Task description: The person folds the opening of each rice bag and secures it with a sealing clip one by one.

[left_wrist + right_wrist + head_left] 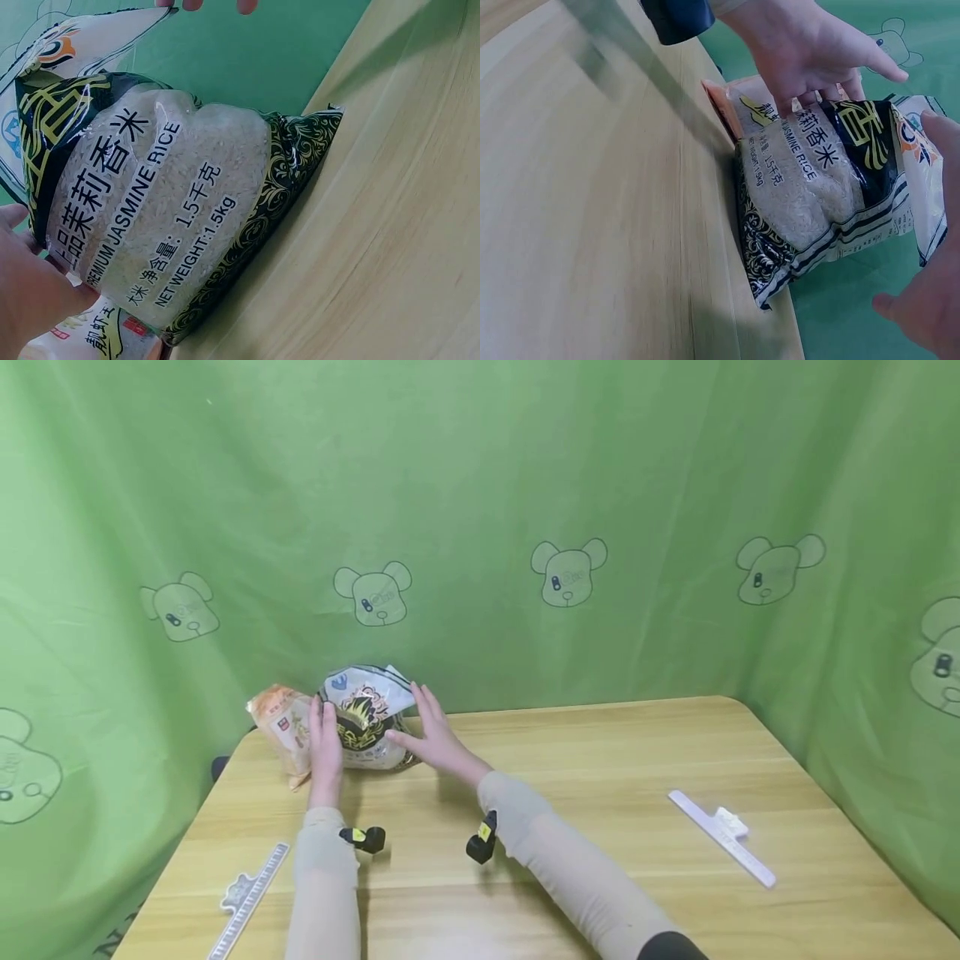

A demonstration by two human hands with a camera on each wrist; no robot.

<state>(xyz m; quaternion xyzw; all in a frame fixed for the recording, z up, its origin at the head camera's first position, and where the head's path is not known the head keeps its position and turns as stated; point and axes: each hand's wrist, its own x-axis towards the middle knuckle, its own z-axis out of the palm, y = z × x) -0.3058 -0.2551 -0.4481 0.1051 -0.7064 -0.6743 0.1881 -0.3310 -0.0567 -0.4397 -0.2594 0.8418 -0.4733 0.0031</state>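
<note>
A clear-windowed, white-and-black plastic bag of jasmine rice [363,727] stands at the far edge of a pale wood-grain bench [570,777], its base on the boards and its upper part slanting into a white flap. Taking the bag as the centre of our clock in the head view, we find the left hand [326,745] at 9 o'clock, its fingers fairly straight and laid against the bag's side. The right hand [442,743] sits at 3 o'clock, spread wide, thumb well away from the fingers; the right wrist view shows a gap between thumb and bag, and we cannot tell whether its fingertips touch the flap.

We judge the step in hand to be positioning or steadying the rice between two palms. The next move, in our reading, calls for the right hand to close in if the bag is to shift, or for both to ease away if it stands firm.

Beyond the left hand, also toward 9 o'clock, leans an orange-and-white plastic packet [288,731]. A white ruler-shaped clip [247,902] lies at 7 o'clock, a pale lilac one [720,835] near 4. Green bear-print curtain [472,652] hangs at 12.
</note>
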